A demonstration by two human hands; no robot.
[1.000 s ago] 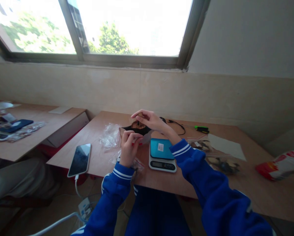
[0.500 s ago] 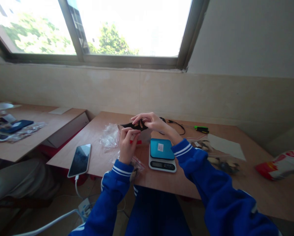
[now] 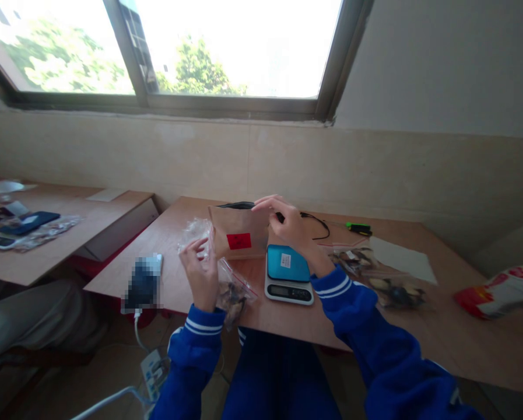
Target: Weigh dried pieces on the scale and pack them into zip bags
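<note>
A brown paper bag [image 3: 220,239] with a red label [image 3: 239,241] stands upright at the middle of the table, its dark mouth gaping at the top. My right hand [image 3: 290,224] is at the bag's upper right corner, fingers stretched over the rim; whether they touch it I cannot tell. To the left of the bag, my left hand [image 3: 200,274] is raised with loosely bent fingers apart, nothing seen in them. Beside that hand lie a clear zip bag [image 3: 232,297] of dark and tan pieces and crumpled clear plastic [image 3: 195,231]. A blue-topped digital scale [image 3: 288,274] sits right of the bag.
On the right are more clear bags of pieces [image 3: 399,291], a pale sheet [image 3: 401,259], a green-and-black tool [image 3: 358,228], a black cable [image 3: 318,224] and a red-and-white packet [image 3: 497,291]. A phone [image 3: 142,283] on a charging cable lies at the left edge. Another person's leg [image 3: 38,321] shows.
My left hand has come away from the bag, down and left, uncovering the red label and the zip bag. My right hand has shifted right, out of the bag's mouth to its corner.
</note>
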